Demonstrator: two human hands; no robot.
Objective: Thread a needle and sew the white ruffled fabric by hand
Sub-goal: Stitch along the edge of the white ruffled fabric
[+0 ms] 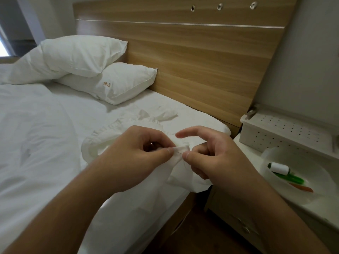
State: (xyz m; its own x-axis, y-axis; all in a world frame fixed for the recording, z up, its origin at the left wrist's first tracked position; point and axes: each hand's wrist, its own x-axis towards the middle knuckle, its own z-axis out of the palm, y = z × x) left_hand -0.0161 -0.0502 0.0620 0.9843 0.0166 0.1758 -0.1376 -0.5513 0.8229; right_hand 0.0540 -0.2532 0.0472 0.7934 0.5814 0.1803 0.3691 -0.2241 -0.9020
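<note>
- Bed (55, 125) with white sheets, wooden headboard behind; white ruffled fabric (113, 136) lies on bed's near edge
- Left hand (135, 153) pinches fabric fold, thumb and forefinger together
- Right hand (211, 154) pinches needle (180, 153) at fold; forefinger raised
- Judgement: keep fold taut, push needle straight, clear of left thumb

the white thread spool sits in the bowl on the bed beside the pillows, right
Not quite. In the head view the white thread spool does sit in the bowl, but the bowl is on the nightstand to the right of the bed, not beside the pillows.
</note>
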